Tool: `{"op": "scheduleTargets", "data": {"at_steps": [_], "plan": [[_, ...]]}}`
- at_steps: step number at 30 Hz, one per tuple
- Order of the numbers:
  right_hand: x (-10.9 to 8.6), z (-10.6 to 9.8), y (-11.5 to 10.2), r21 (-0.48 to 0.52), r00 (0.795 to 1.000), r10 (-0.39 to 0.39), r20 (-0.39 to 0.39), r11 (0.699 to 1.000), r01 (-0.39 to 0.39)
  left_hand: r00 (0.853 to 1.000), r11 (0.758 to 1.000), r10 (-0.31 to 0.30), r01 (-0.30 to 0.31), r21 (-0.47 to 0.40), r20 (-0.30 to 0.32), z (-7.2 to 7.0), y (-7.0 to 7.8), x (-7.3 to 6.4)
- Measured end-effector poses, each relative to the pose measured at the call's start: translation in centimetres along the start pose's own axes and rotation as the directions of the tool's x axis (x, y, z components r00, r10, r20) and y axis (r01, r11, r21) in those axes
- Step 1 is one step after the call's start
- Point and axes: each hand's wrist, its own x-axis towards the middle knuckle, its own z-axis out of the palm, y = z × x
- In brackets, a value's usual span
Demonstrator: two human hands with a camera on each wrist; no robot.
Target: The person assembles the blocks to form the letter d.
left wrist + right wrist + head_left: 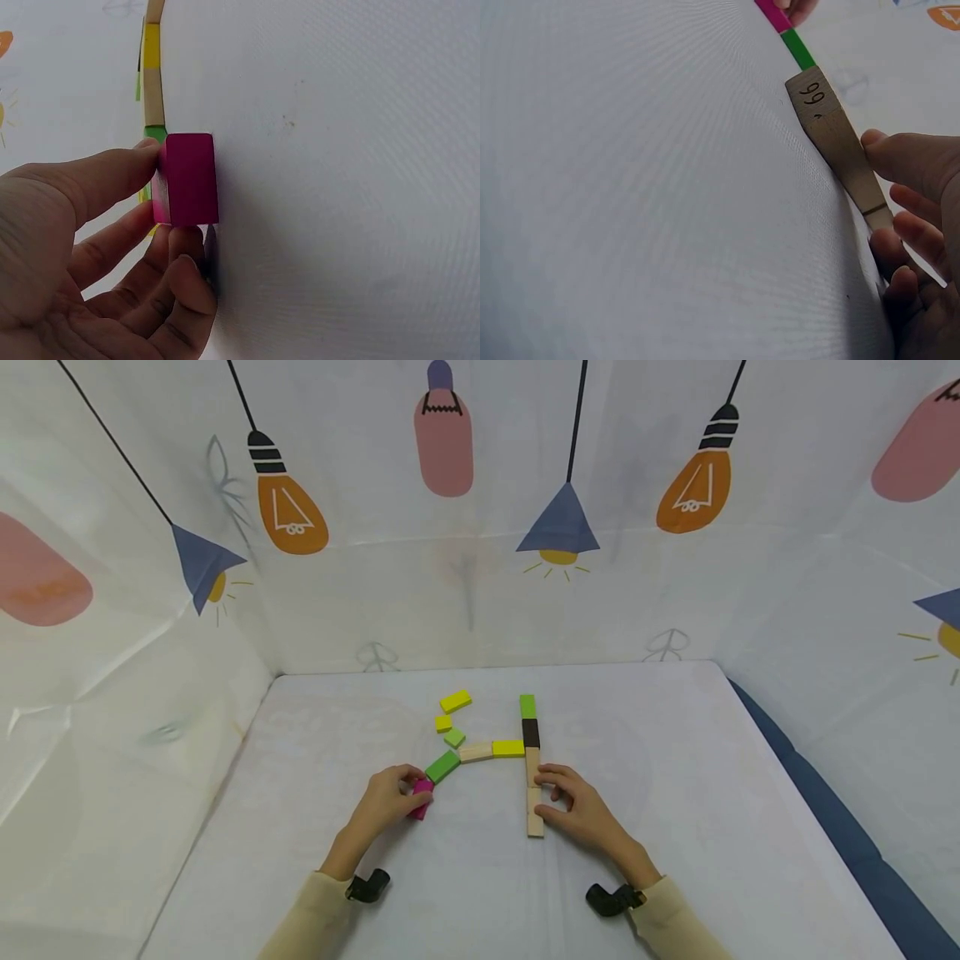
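Note:
In the head view, my left hand (392, 797) pinches a magenta block (422, 799) between thumb and fingers. The left wrist view shows the magenta block (192, 180) upright on its edge at the white surface, beside a green block (442, 767). My right hand (581, 806) rests along the right side of two plain wooden blocks (534, 810) set end to end. Its thumb and fingertips touch their side without closing round them. In the right wrist view, the nearer wooden block (836, 135) has "66"-like marks on its end.
A dark brown block (531, 732) and a light green block (527, 706) extend the wooden column. A yellow block (508, 748) and a wooden block (476, 752) bridge to the green one. Small green (454, 737) and yellow blocks (455, 701) curve behind. Patterned cloth walls surround the table (675, 735).

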Motion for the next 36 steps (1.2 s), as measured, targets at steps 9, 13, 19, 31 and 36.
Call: {"op": "scheduleTargets", "data": {"at_steps": [9,13,19,31,36], "plan": [[0.02,-0.05,-0.04,0.003,1.000,-0.001,-0.005,1.000,0.001,0.999,0.999,-0.037,0.037,0.000,0.004,0.24,0.07,-0.03],[0.05,-0.04,-0.03,-0.002,1.000,-0.003,-0.003,1.000,0.003,0.999,0.999,-0.040,0.040,0.010,-0.001,0.29,0.13,-0.01],[0.02,0.00,0.06,0.004,1.000,0.000,0.000,1.000,0.000,0.999,0.999,-0.044,0.045,0.021,-0.021,0.42,0.12,-0.02],[-0.08,0.15,0.39,0.008,1.000,-0.023,-0.014,1.000,0.023,0.999,0.999,-0.040,0.040,-0.009,-0.003,0.19,0.63,-0.18],[-0.09,0.13,0.39,-0.003,1.000,-0.022,-0.012,1.000,0.022,0.999,0.999,-0.033,0.033,-0.016,0.016,-0.04,0.51,-0.03]]}}
